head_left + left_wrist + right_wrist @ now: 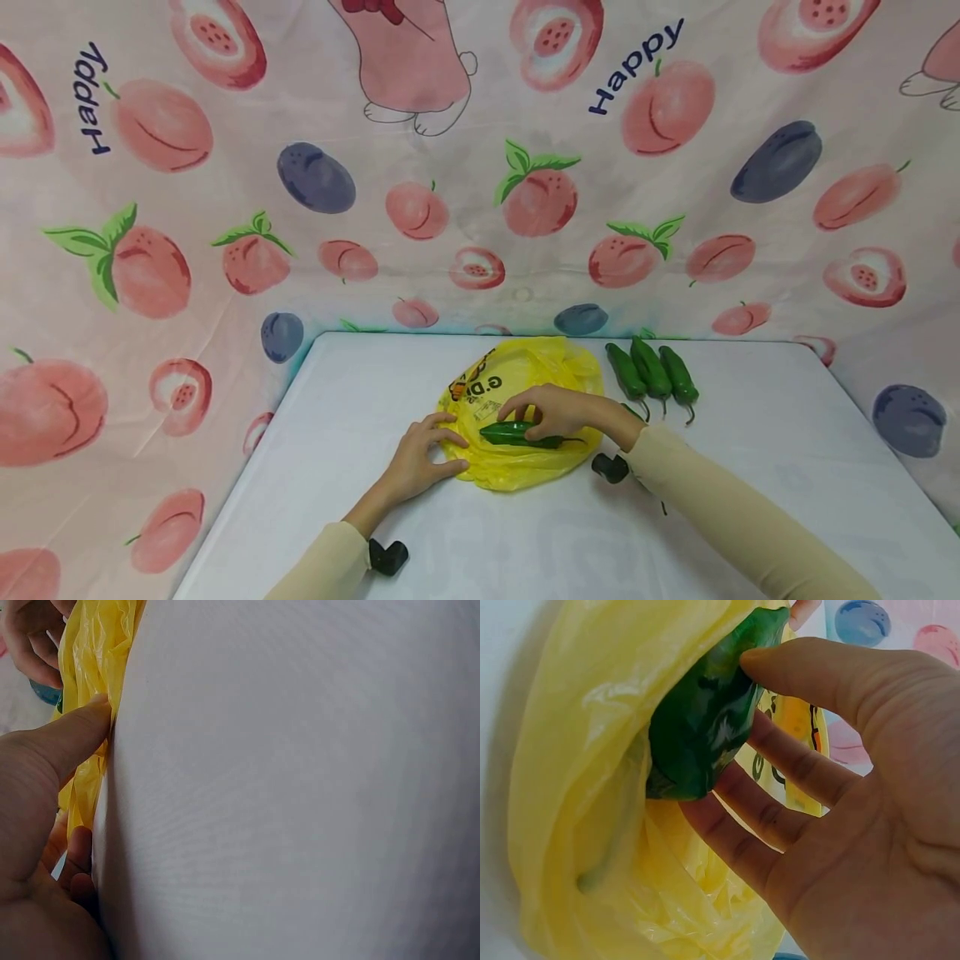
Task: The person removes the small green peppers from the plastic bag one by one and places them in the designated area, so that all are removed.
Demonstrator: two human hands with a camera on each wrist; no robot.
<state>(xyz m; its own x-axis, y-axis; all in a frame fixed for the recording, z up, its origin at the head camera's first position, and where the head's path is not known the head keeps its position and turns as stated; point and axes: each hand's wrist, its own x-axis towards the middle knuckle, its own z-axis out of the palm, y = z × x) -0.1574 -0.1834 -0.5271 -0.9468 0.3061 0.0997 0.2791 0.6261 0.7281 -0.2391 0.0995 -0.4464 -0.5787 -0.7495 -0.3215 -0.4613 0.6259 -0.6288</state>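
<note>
A green pepper point(517, 433) lies across the open side of a yellow plastic bag point(525, 471). My right hand point(558, 410) grips it from above. In the right wrist view, thumb and fingers pinch the pepper point(705, 712), while a fold of bag point(577, 750) covers its stem end. On the bag's left edge rests my left hand point(420, 454), thumb and fingers spread apart. The left wrist view shows that thumb touching the crumpled plastic point(94, 652); the other fingers are partly hidden.
Three green peppers point(652, 371) lie side by side at the back right of the white table point(750, 467). Under my right forearm, a thin stem point(663, 507) pokes out; what it belongs to is mostly hidden. A fruit-print cloth point(450, 275) hangs behind the table.
</note>
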